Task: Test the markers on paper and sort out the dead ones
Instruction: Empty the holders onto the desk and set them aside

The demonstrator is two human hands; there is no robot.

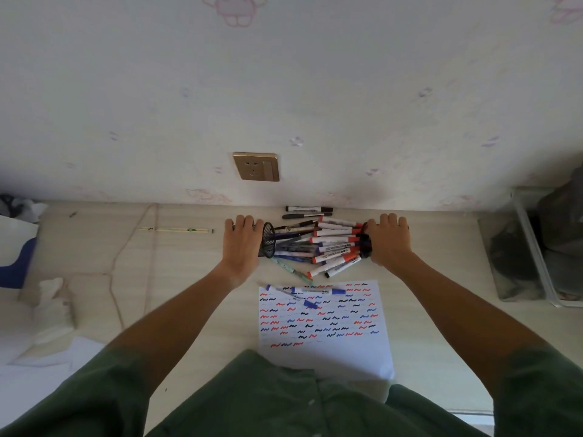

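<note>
Left hand [241,244] curled over a tipped black mesh holder [268,240], right hand [389,242] gripping another [366,241]; red-, blue-, black-capped markers [328,244] spilled between, above the scribble-covered paper [325,351]

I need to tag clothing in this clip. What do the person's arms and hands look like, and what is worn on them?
Both forearms are bare from above the elbow down. Dark green short sleeves cover the upper arms, part of a matching green garment. The left hand and right hand are bare: no gloves, and no rings, watch or bracelets are visible from this view.
</note>
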